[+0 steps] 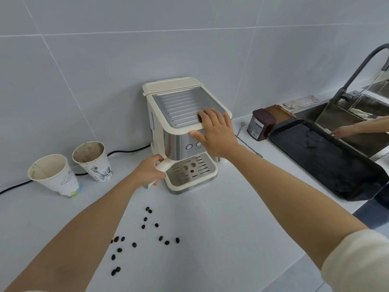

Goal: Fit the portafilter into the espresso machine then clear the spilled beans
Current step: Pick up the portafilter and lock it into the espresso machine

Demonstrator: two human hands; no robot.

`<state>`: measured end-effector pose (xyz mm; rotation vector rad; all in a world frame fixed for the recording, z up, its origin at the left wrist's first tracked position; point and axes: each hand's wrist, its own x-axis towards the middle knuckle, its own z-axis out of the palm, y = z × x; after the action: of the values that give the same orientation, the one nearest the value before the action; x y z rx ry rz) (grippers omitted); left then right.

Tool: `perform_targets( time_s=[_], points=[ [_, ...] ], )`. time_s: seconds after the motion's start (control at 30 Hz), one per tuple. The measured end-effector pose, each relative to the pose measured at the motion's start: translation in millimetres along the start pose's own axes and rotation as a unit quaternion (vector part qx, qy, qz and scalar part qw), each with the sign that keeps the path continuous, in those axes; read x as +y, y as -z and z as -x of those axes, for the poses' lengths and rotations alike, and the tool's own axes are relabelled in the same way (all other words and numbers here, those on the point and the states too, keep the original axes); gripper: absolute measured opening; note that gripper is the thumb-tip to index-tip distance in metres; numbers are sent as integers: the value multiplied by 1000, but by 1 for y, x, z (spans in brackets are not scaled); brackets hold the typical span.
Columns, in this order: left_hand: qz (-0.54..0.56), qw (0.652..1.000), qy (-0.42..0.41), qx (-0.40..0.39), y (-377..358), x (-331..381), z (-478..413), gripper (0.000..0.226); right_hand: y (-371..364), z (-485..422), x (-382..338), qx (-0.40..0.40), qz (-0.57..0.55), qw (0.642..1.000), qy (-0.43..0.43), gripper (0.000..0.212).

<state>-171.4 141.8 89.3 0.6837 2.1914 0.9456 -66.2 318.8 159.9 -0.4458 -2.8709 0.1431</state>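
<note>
Left fingers (156, 163) wrapped round portafilter (163, 165) handle, basket hidden; right hand (214, 133) fingers spread flat on espresso machine (179, 106).

Both bare arms stretched forward, left hand (148, 172) curled in a closed grip, thumb up, right hand (214, 133) flat, palm down, fingers spread, pale sleeve at right elbow

The bench (221, 239) lies open in front of the espresso machine (181, 135) except for scattered beans (145, 226). Two paper cups (71, 167) and a black cable (126, 151) crowd the left approach. A black tray (328, 163) and a dark container (261, 127) block the right.
</note>
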Motion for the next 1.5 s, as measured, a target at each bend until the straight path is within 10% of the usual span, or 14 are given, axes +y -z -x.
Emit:
perform_targets(
  time_s=[0.67, 0.87, 1.5],
  points=[
    [-24, 996, 38, 71, -37, 12, 13, 40, -2, 0, 0, 12, 5, 1000, -1, 63],
    [-21, 992, 52, 109, -65, 18, 16, 44, -4, -1, 2, 24, 9, 1000, 1, 93],
    [225, 950, 119, 180, -125, 51, 9, 37, -1, 1, 0, 8, 18, 1000, 5, 62]
  ],
)
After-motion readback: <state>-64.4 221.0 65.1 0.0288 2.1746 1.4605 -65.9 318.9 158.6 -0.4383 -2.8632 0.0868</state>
